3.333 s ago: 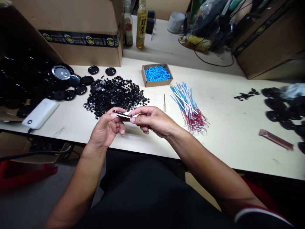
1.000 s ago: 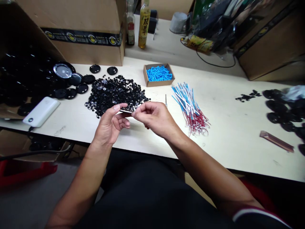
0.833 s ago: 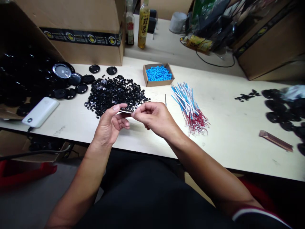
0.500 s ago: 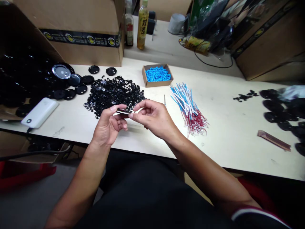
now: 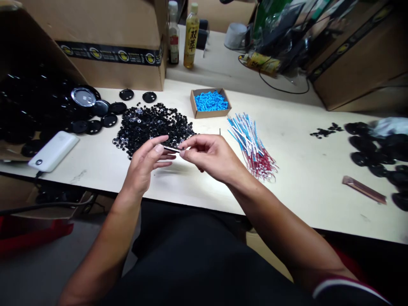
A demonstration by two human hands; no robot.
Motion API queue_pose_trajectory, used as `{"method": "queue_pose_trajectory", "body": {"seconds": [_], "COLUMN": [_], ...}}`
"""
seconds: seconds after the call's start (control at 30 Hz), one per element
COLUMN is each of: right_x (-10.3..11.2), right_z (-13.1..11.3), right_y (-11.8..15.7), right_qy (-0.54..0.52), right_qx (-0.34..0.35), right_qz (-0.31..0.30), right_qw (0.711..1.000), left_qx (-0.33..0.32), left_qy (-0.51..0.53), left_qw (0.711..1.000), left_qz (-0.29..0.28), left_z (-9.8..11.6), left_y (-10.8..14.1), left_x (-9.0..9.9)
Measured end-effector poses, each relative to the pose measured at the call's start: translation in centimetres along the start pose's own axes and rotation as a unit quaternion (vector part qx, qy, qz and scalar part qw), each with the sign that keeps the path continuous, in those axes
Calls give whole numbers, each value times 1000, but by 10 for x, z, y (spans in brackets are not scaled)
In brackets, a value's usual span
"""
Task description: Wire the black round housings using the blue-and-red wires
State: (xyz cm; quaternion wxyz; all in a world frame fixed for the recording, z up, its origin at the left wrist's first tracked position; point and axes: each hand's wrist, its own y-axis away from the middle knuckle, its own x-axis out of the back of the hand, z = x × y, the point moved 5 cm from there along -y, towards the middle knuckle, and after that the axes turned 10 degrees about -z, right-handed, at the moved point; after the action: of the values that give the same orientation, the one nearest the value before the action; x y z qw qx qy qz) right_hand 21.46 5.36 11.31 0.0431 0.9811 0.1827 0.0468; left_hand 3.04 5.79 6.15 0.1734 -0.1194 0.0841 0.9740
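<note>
Above the near part of the table, both hands hold a thin black piece (image 5: 171, 148), seen almost edge-on with a bright streak along it. My left hand (image 5: 143, 163) has its thumb and forefinger at the left end, the other fingers stretched underneath. My right hand (image 5: 212, 155) pinches the right end between thumb and forefinger. Just behind the hands spreads a pile of small black round parts (image 5: 156, 123). To the right of my right hand lies a bundle of blue and white wires (image 5: 247, 136) with red ends.
A small cardboard box (image 5: 212, 114) of blue pieces stands behind. At left are black round covers (image 5: 110, 120), a white power bank (image 5: 53, 151) and a large carton (image 5: 127, 72). More black discs (image 5: 363, 144) and a brown strip (image 5: 364, 190) lie right. Bottles (image 5: 191, 38) stand at the back.
My left hand has turned, its fingers now straighter beneath the black piece. Both hands and the piece have shifted slightly to the right.
</note>
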Motion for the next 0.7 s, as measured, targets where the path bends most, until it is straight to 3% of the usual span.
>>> {"method": "queue_pose_trajectory", "body": {"seconds": [0.17, 0.37, 0.7], "right_x": [-3, -8, -4], "right_z": [0, 2, 1], "right_y": [0, 0, 14], "right_qy": [5, 2, 97], "right_qx": [3, -1, 4], "right_qz": [3, -11, 45], "right_qw": [1000, 1000, 994], "left_qx": [-29, -14, 6], "left_qy": [-35, -17, 53], "left_qw": [999, 1000, 998], "left_qz": [4, 15, 26], "left_z": [10, 6, -1], "left_y": [3, -2, -7], "left_x": [-9, -14, -5]}}
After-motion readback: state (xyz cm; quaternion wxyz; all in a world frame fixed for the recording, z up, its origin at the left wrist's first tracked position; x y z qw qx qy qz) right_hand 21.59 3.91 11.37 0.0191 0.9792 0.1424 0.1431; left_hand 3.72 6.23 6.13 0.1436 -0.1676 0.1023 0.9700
